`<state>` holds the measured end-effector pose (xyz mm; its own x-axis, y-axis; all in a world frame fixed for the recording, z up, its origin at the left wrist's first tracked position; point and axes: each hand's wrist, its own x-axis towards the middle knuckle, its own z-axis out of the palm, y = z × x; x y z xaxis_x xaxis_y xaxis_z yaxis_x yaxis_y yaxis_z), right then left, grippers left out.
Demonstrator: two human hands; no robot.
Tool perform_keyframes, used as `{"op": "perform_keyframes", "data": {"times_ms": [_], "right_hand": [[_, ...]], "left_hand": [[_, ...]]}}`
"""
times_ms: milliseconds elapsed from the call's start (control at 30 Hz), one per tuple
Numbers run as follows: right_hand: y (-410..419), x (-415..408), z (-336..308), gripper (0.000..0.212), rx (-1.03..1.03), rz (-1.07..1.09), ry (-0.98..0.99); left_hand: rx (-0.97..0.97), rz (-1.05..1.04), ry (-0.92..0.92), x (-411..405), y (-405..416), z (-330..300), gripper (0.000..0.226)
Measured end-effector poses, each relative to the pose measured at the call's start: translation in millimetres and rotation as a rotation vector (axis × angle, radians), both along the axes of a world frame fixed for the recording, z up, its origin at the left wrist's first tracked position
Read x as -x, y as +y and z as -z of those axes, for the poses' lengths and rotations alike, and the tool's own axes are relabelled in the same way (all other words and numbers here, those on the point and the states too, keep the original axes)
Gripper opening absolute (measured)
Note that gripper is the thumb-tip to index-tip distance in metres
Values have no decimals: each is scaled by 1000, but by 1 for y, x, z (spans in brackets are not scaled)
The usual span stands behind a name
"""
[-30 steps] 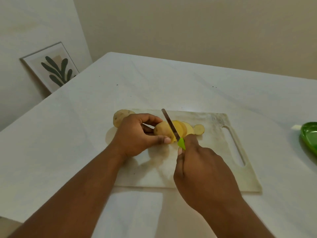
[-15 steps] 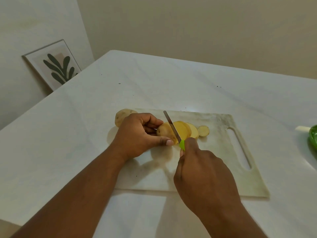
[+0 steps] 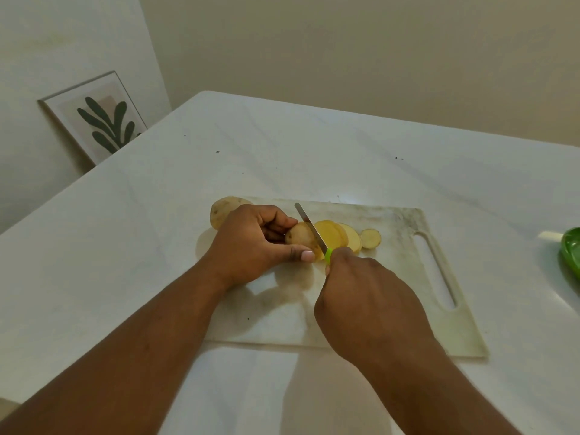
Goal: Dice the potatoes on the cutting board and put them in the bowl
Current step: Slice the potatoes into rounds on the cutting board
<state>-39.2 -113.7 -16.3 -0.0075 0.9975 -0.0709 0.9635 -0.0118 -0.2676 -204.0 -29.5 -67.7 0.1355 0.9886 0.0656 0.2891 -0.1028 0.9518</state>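
Potato (image 3: 302, 238), partly sliced, lies near the middle of the frame on the white cutting board (image 3: 408, 277). The left hand (image 3: 251, 243) grips its uncut end, thumb along the near side. The right hand (image 3: 367, 296) is curled round the green-handled knife (image 3: 312, 229), whose blade is set into the potato. Cut slices (image 3: 345, 235) lean just right of the blade. A whole potato (image 3: 221, 210) sits behind the left hand. The green bowl (image 3: 571, 252) shows at the right edge.

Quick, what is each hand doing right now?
Left hand: fingers curled in a grip on the potato being sliced.
Right hand: closed in a grip on the knife, its blade in the potato.
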Motion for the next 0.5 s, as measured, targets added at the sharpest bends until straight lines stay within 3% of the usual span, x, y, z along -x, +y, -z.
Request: {"op": "perform_keyframes", "data": {"times_ms": [500], "right_hand": [[7,5,9,13,37,-3,30]], "left_hand": [[-90,-57,84,-6,-2,6,62]]}}
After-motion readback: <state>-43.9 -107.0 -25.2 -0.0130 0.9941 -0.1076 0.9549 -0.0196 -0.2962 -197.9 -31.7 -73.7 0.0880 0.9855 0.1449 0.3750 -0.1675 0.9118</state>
